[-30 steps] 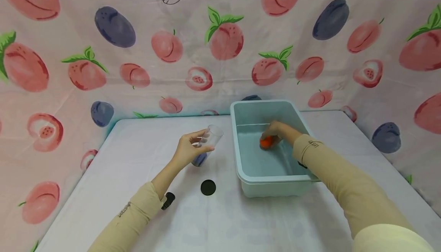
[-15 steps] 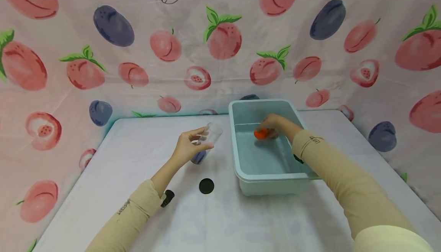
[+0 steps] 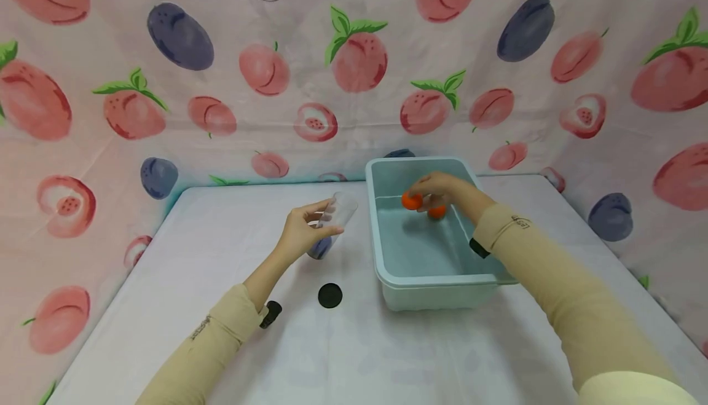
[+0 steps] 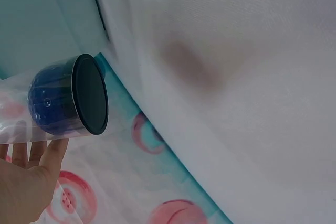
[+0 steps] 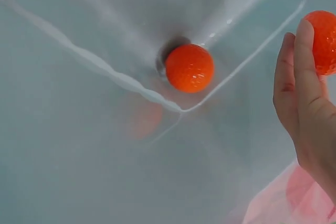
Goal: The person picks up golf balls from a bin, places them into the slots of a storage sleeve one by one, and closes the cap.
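My left hand [image 3: 295, 233] grips a clear plastic tube [image 3: 344, 207] over the white table, tilted with its open end up and to the right. A blue dimpled ball [image 4: 50, 100] sits inside the tube, against the black end cap [image 4: 90, 94]. Inside the pale blue bin, my right hand [image 3: 442, 187] pinches an orange golf ball [image 3: 410, 201], raised off the bin floor. A second orange golf ball [image 5: 189, 68] lies on the floor in a corner of the bin, below that hand.
The pale blue bin [image 3: 437, 281] stands right of centre on the table [image 3: 221, 227]. A black round lid [image 3: 330, 295] lies flat on the table, left of the bin. Behind the table hangs a fruit-print cloth [image 3: 354, 141].
My right hand has lifted its orange golf ball and moved it left inside the bin. The second orange golf ball has come into view beneath. My left hand stays almost still with the tube.
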The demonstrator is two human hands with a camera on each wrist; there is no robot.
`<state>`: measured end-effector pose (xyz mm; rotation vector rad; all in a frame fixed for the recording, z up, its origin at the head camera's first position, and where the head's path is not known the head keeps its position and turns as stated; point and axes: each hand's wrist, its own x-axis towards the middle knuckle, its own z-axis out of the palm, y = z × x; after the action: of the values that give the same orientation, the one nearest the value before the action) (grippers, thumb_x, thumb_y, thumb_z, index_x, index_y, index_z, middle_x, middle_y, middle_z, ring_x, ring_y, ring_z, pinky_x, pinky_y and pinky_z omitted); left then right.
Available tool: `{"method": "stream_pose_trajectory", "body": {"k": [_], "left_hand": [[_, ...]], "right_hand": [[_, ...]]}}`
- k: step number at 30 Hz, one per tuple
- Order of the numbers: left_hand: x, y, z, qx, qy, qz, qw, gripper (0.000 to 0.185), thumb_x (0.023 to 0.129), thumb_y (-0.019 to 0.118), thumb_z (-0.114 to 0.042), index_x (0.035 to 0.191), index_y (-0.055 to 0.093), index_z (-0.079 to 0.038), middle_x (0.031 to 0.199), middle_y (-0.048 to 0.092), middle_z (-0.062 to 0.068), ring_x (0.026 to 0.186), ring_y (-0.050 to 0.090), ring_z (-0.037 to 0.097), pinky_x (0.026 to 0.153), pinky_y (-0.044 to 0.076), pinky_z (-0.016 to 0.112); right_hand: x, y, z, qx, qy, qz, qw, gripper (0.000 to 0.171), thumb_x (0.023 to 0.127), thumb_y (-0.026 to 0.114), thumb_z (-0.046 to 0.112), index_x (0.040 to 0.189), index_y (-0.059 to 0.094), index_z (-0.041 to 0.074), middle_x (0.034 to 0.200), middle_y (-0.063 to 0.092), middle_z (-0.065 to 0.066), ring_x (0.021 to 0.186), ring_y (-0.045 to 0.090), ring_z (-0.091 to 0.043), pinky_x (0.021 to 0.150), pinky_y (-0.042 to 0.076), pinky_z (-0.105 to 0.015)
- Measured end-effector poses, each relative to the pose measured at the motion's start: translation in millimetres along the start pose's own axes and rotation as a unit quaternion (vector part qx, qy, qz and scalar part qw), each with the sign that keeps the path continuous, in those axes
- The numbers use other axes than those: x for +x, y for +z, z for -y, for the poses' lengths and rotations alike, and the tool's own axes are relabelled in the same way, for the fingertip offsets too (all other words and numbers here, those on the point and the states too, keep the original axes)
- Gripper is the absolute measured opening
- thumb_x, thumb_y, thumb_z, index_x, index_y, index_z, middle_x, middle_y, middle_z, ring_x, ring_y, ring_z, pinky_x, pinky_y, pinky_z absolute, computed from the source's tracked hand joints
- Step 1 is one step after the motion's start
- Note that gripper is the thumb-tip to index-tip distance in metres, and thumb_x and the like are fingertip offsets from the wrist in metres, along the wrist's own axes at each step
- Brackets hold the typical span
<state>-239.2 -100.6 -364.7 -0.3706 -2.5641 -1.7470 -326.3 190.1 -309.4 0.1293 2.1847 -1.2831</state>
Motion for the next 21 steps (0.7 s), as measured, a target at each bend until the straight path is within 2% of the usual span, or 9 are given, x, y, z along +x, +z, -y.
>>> {"method": "stream_pose_trajectory", "body": {"k": [4,9,14,18,21], "left_hand": [[2.1,0.2,-2.0,0.000,0.007,-0.006,1.0000,0.061,0.076,0.079,-0.012,0.132,0.055,-0.011,0.123,0.063,0.015,0.110,0.062,0.029,0.093,0.052,0.042],[4.6,-0.3,-4.4,0.007,0.019,-0.003,0.9998,0.061,0.075,0.079,-0.011,0.132,0.056,-0.011,0.123,0.062,0.017,0.109,0.062,0.031,0.092,0.052,0.043],[5.9,-2.4,-7.9,0.015,0.024,0.007,0.9996,0.061,0.075,0.079,-0.012,0.132,0.056,-0.010,0.123,0.063,0.016,0.110,0.061,0.032,0.091,0.052,0.043],[5.0,-4.7,-10.8,0.014,0.026,-0.001,0.9996,0.062,0.076,0.079,-0.012,0.133,0.055,-0.009,0.123,0.062,0.018,0.110,0.062,0.032,0.095,0.050,0.044],[4.7,-3.1,-14.3,0.010,0.025,-0.004,0.9996,0.062,0.076,0.078,-0.011,0.133,0.054,-0.008,0.123,0.062,0.018,0.110,0.062,0.031,0.096,0.049,0.046]], "right_hand": [[-5.9,-2.1,5.5,0.032,-0.021,0.012,0.999,0.044,0.095,0.052,0.013,0.133,0.041,-0.007,0.120,0.045,-0.016,0.077,0.059,-0.014,0.082,0.056,-0.027],[-13.4,-3.9,12.3,0.052,-0.047,0.020,0.997,0.037,0.095,0.052,0.013,0.126,0.045,-0.005,0.114,0.044,-0.013,0.076,0.058,-0.014,0.084,0.056,-0.028],[-23.1,-7.0,18.1,0.081,-0.069,0.022,0.994,0.035,0.097,0.051,0.014,0.126,0.047,-0.005,0.111,0.047,-0.011,0.086,0.057,-0.018,0.081,0.057,-0.028],[-30.8,-6.7,23.2,0.123,-0.081,0.035,0.989,0.036,0.097,0.050,0.013,0.129,0.045,-0.004,0.117,0.046,-0.011,0.099,0.051,-0.023,0.083,0.056,-0.030],[-38.1,-6.8,25.1,0.141,-0.084,0.044,0.986,0.038,0.097,0.048,0.012,0.132,0.042,-0.003,0.121,0.044,-0.012,0.103,0.049,-0.025,0.085,0.055,-0.031]]}}
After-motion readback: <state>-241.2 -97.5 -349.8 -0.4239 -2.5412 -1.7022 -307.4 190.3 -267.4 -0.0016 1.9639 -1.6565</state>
